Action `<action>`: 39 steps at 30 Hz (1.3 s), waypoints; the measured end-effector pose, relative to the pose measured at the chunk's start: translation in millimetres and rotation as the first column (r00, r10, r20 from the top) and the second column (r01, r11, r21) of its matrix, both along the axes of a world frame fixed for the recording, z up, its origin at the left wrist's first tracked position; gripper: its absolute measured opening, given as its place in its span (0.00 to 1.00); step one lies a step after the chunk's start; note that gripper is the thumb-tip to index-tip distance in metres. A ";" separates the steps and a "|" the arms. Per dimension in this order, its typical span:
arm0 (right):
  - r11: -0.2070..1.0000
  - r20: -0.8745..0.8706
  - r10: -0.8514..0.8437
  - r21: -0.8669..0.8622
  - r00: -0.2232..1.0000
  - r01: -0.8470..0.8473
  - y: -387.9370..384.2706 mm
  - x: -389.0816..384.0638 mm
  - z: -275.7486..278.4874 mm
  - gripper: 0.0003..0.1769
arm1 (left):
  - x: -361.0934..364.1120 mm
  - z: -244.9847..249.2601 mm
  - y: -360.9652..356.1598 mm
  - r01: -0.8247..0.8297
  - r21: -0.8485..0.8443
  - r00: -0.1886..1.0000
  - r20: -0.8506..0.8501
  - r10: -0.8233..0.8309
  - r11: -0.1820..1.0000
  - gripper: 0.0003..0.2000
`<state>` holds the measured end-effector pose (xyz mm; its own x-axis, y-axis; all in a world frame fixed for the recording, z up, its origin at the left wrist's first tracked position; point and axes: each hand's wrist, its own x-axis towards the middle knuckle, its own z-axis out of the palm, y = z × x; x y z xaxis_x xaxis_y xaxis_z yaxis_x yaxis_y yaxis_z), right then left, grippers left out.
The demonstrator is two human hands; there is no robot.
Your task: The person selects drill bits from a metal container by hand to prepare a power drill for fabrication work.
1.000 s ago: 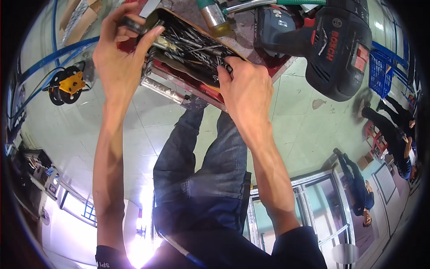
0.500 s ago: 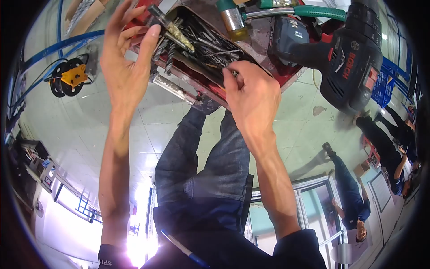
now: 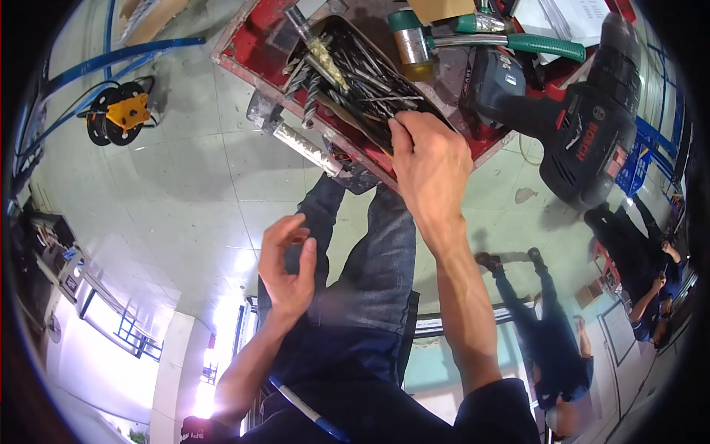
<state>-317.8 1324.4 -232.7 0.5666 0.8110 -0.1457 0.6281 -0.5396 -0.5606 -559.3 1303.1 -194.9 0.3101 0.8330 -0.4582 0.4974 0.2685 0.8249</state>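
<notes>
My right hand [image 3: 431, 159] is at the near right end of a long open tin [image 3: 356, 120], its thumb and fingers pinched together. Whatever lies between those fingertips is hidden. Many drill bits [image 3: 362, 70] fill the tin, and a thin one lies just past my fingertips. Across its left end rests a metal rod with a yellowish wrapped part [image 3: 323, 58]. Large twist bits [image 3: 310, 107] jut over the near side. My left hand [image 3: 288, 270] hovers over my lap, away from the tin, with curled fingers apart from the thumb and nothing visible in it.
A red tray-topped stand [image 3: 255, 52] carries the tin, a hammer with a green handle [image 3: 547, 46] and a black Bosch cordless drill [image 3: 592, 126]. A yellow-and-black cable reel [image 3: 122, 112] sits on the floor at left. Other people [image 3: 558, 333] stand at the right.
My left hand has come away from the rod at the tin's left end and dropped back toward my lap. The right hand stays pinched at the tin. The view has shifted slightly.
</notes>
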 end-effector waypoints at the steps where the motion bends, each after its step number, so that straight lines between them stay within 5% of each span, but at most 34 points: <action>1: 1.000 0.001 0.000 -0.015 1.000 0.000 -2.1 -1.0 3.8 0.06 | 0.1 1.9 -3.3 0.014 0.010 1.000 0.009 -0.014 1.000 0.17; 10: 0.990 0.022 -0.079 -0.117 0.997 0.081 -23.6 1.1 30.2 0.05 | 19.0 -0.7 8.8 0.013 0.024 0.996 0.087 -0.015 1.000 0.16; 13: 0.998 -0.095 -0.052 -0.044 0.994 0.048 -16.2 4.5 27.4 0.06 | 17.4 -0.5 8.5 0.061 -0.020 0.996 0.074 -0.059 0.998 0.17; 16: 0.992 -0.127 0.109 0.075 0.986 -0.100 -0.4 11.8 10.5 0.05 | 13.7 -1.2 0.3 0.090 -0.026 0.995 0.032 -0.089 0.996 0.16; 28: 0.941 0.115 0.337 -0.056 0.935 -0.332 16.0 17.1 -9.1 0.06 | 6.1 0.2 -10.2 0.096 -0.109 0.995 0.007 -0.095 0.989 0.16; 32: 0.984 0.044 0.160 0.066 0.986 -0.163 -1.4 15.4 16.1 0.04 | 10.6 6.6 -0.3 0.079 -0.089 0.997 0.010 -0.079 0.993 0.15; 35: 0.999 -0.198 -0.049 -0.021 0.979 0.046 -23.2 9.5 56.0 0.04 | 27.2 12.4 15.4 0.072 -0.145 0.993 0.108 -0.057 0.987 0.15; 39: 0.953 -0.559 -0.297 -0.125 0.774 0.276 -53.1 -4.1 89.6 0.06 | 74.4 25.8 45.2 -0.042 -0.500 0.901 0.355 0.249 0.865 0.15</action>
<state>-321.9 1271.3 -143.1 0.5797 0.6127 -0.5371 0.0177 -0.6685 -0.7435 -484.9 1348.4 -169.1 0.4420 0.5988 -0.6679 0.0802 0.7152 0.6943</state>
